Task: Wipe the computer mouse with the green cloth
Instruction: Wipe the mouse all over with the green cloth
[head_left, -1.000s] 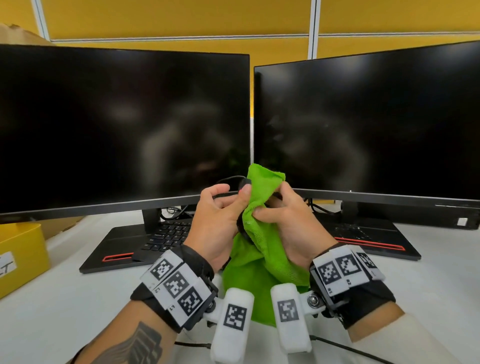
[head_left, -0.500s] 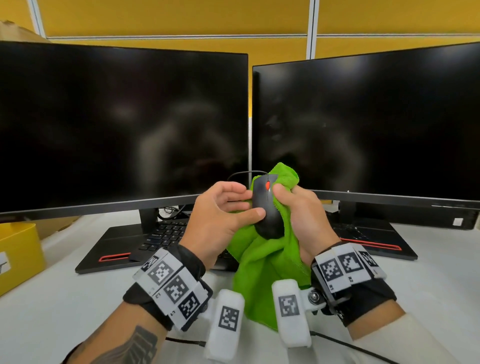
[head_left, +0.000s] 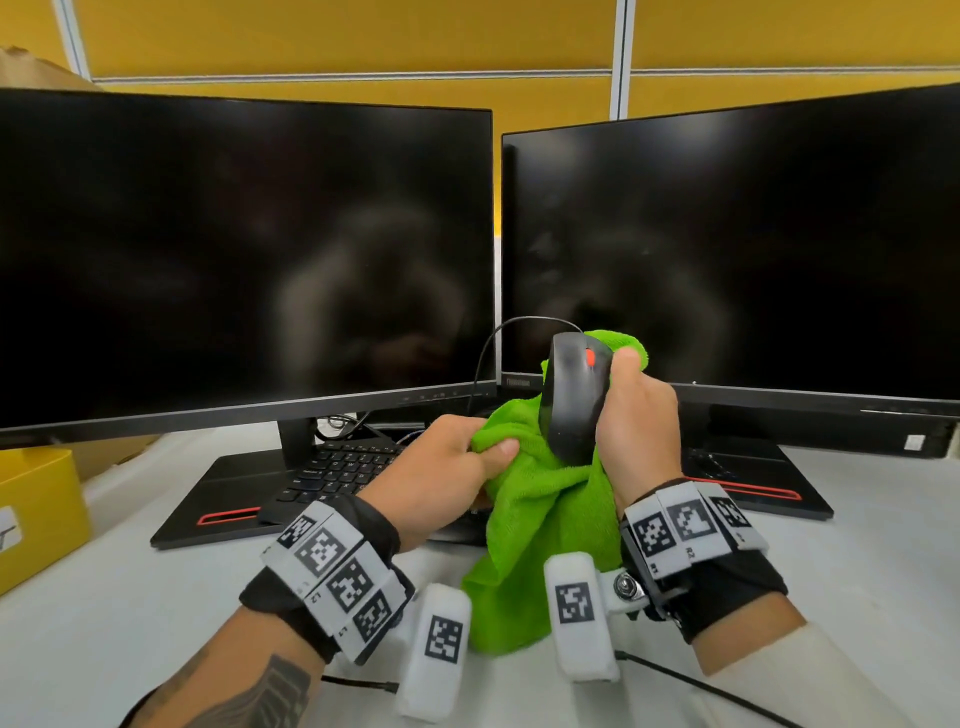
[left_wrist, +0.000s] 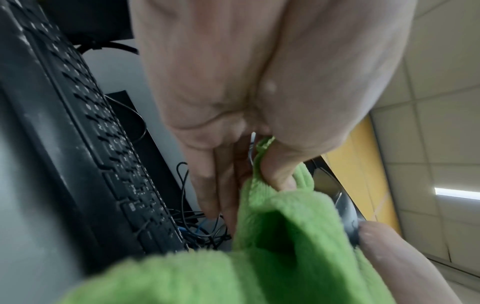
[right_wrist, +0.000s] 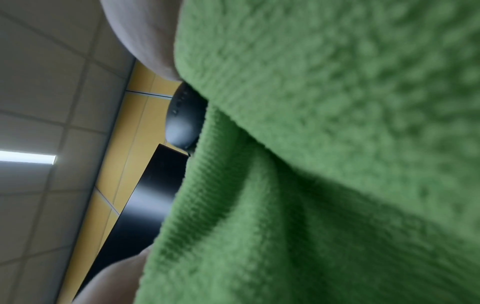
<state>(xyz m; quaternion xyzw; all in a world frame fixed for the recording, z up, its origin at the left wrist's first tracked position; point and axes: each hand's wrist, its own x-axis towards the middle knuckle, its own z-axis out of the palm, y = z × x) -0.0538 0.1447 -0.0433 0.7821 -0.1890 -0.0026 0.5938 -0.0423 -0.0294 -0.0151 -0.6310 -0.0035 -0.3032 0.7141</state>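
Right hand gripping the black computer mouse upright above the counter against the green cloth, left hand pinching a cloth fold just left: likely risks a slipping mouse or a snagged cable.

Right hand holds mouse upright against cloth; left hand pinches the cloth's left fold.

Black computer mouse upright — red wheel showing — against the draped green cloth.
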